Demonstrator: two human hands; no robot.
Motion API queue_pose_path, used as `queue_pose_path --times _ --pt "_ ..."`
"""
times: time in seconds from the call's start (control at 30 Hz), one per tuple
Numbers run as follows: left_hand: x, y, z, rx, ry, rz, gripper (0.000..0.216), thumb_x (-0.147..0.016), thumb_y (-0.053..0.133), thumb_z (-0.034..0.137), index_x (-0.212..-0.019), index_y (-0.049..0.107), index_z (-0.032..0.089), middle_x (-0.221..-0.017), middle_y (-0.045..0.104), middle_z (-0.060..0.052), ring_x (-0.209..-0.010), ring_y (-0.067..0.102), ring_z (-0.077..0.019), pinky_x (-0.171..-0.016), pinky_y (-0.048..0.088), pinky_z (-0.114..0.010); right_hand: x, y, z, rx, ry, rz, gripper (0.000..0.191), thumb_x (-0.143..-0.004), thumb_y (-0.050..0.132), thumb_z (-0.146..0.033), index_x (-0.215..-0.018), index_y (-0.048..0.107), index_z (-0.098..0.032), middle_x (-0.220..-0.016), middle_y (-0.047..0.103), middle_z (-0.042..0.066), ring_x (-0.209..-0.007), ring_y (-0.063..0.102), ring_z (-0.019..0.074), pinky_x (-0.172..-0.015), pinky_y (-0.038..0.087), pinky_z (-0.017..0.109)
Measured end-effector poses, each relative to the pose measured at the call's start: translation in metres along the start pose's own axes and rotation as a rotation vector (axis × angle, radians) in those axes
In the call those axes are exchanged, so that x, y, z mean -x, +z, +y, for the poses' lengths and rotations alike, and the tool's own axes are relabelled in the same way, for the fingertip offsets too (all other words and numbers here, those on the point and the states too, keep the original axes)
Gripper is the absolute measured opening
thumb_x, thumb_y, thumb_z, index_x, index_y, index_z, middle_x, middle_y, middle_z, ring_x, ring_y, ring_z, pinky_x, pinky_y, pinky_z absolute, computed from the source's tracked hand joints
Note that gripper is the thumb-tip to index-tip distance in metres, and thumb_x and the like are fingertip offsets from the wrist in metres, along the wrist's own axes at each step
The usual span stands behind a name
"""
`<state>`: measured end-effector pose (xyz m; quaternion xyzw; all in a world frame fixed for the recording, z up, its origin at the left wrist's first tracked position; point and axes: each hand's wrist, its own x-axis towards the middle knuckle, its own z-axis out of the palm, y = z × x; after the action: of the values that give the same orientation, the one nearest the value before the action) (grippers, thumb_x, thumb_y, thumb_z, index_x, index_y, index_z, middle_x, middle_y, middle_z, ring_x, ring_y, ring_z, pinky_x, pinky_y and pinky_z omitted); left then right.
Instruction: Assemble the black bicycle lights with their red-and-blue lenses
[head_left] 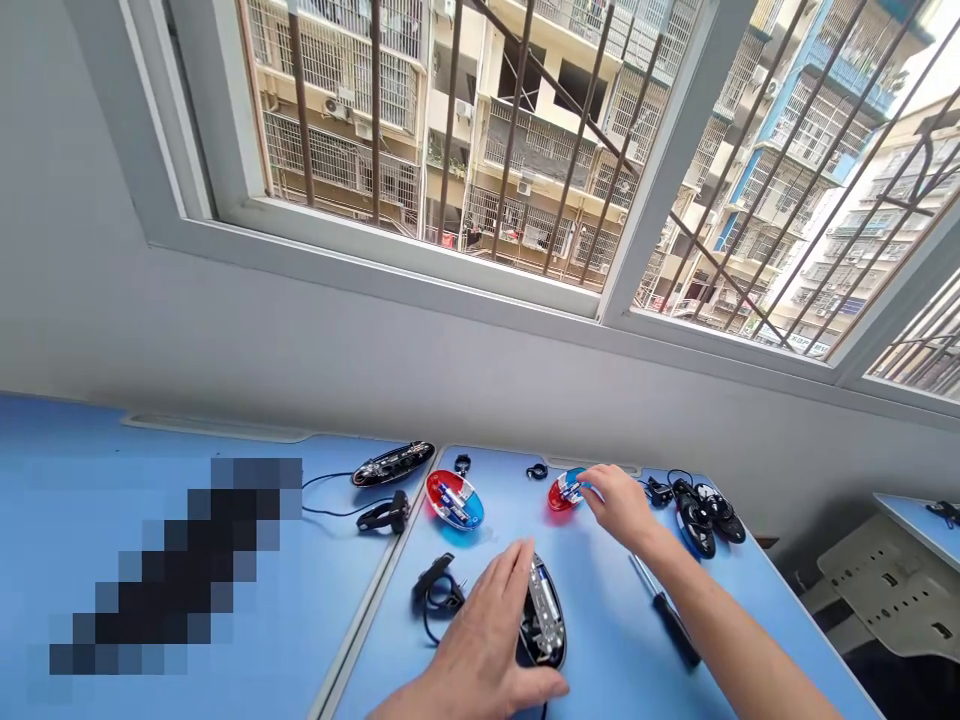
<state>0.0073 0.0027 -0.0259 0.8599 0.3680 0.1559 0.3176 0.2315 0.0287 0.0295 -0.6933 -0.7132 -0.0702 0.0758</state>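
Note:
My left hand (487, 635) lies over the left side of a black oval casing (557, 600), its long fingers stretched along the edge and its thumb at the near end. The casing is turned up, showing silver metal parts inside; my hand hides part of it. Farther off, my right hand (619, 507) reaches into a small red-and-blue dish (556, 496) of silver and blue pieces. Its thumb and forefinger are pinched together, and whatever is between them is too small to name. A screwdriver (673, 625) with a black handle lies beneath my right forearm.
Left of the casing sits a black clamp-like part with a cable (433, 585). A larger red-and-blue dish (474, 483) stands behind it. Another oval casing (394, 464) lies on the left table. Several black casings (697, 515) are piled at right, before the wall and barred window.

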Motion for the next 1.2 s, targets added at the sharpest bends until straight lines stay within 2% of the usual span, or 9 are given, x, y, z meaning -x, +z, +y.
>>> queue_pose_path --times 0.07,0.17,0.27,0.37,0.6,0.83,1.07,1.2 --pt "-0.001 0.002 -0.002 0.002 0.003 0.007 0.111 -0.058 0.075 0.031 -0.150 0.022 0.000 -0.155 0.025 -0.027 -0.143 0.023 -0.0368 -0.116 0.025 -0.050 -0.020 -0.001 -0.004 0.063 -0.042 -0.111 0.019 -0.097 0.054 -0.024 -0.112 0.064 -0.020 -0.116 0.066 0.008 -0.102 0.063 0.0212 -0.085 0.054 0.037" --pt "-0.004 0.015 -0.016 0.002 0.016 0.046 0.119 -0.053 0.080 0.035 -0.151 0.022 0.004 -0.155 0.024 -0.026 -0.143 0.023 -0.0403 -0.114 0.027 -0.054 -0.038 -0.001 -0.012 0.150 -0.108 -0.256 0.025 -0.097 0.057 -0.031 -0.118 0.059 -0.019 -0.121 0.061 0.008 -0.100 0.064 0.0199 -0.085 0.055 0.040" --pt "-0.009 0.029 -0.029 0.004 0.039 0.077 0.125 -0.049 0.082 0.040 -0.153 0.020 0.012 -0.157 0.023 -0.023 -0.142 0.022 -0.0436 -0.112 0.028 -0.059 -0.046 -0.002 -0.015 0.218 -0.163 -0.344 0.024 -0.097 0.056 -0.031 -0.118 0.060 -0.020 -0.123 0.060 0.008 -0.101 0.063 0.0200 -0.086 0.055 0.040" --pt "-0.011 0.035 -0.035 0.007 0.041 0.080 0.127 -0.047 0.084 0.041 -0.153 0.020 0.013 -0.157 0.023 -0.023 -0.142 0.022 -0.0453 -0.113 0.028 -0.058 -0.050 -0.002 -0.012 0.269 -0.205 -0.390 0.023 -0.097 0.056 -0.031 -0.118 0.060 -0.021 -0.124 0.060 0.008 -0.102 0.063 0.0200 -0.087 0.054 0.040" --pt "-0.010 0.034 -0.034 0.010 0.058 0.100 0.126 -0.047 0.084 0.041 -0.153 0.021 0.011 -0.156 0.024 -0.024 -0.141 0.024 -0.0459 -0.112 0.029 -0.059 -0.054 0.000 -0.008 0.346 -0.251 -0.426 0.026 -0.096 0.057 -0.031 -0.120 0.059 -0.019 -0.123 0.060 0.008 -0.102 0.063 0.0210 -0.086 0.055 0.041" --pt "-0.009 0.029 -0.030 -0.015 0.031 0.069 0.127 -0.047 0.084 0.041 -0.153 0.022 0.008 -0.156 0.024 -0.024 -0.142 0.023 -0.0427 -0.114 0.027 -0.055 -0.051 -0.001 -0.007 0.369 -0.275 -0.427 0.027 -0.096 0.058 -0.031 -0.120 0.058 -0.018 -0.122 0.060 0.008 -0.102 0.063 0.0213 -0.086 0.055 0.041" --pt "-0.003 0.007 -0.009 -0.002 -0.015 -0.013 0.122 -0.052 0.082 0.036 -0.152 0.020 0.005 -0.156 0.021 -0.025 -0.143 0.021 -0.0403 -0.115 0.025 -0.054 -0.046 -0.004 -0.007 0.380 -0.292 -0.394 0.026 -0.097 0.057 -0.031 -0.119 0.059 -0.019 -0.123 0.060 0.008 -0.101 0.063 0.0205 -0.086 0.055 0.040" --pt "-0.001 -0.007 0.004 -0.013 -0.082 -0.094 0.124 -0.052 0.082 0.035 -0.152 0.018 0.001 -0.158 0.017 -0.024 -0.144 0.018 -0.0390 -0.118 0.022 -0.048 -0.046 -0.003 -0.006 0.379 -0.297 -0.397 0.025 -0.097 0.057 -0.031 -0.119 0.059 -0.019 -0.122 0.061 0.008 -0.101 0.063 0.0203 -0.086 0.055 0.040"
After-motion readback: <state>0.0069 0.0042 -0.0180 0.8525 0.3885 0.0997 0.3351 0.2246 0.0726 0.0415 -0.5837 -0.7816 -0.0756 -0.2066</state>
